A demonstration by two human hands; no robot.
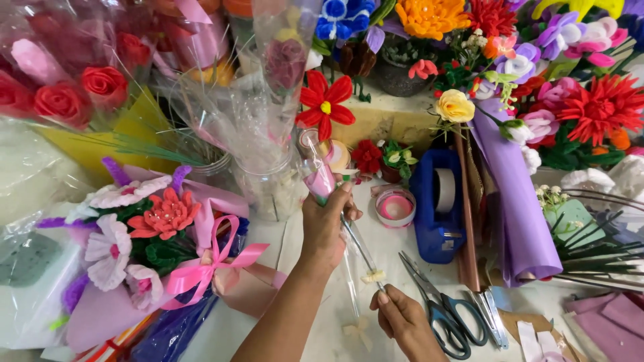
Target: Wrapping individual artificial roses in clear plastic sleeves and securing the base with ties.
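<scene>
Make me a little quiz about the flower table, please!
1. True or false: the left hand holds a pink flower in a clear sleeve.
2. What does the right hand pinch? A) the bottom of the stem B) a red rose C) a ribbon roll
3. Which cutting tool lies just right of the right hand?

Key: 1 true. 2 A. 3 The scissors, below the blue tape dispenser.
</scene>
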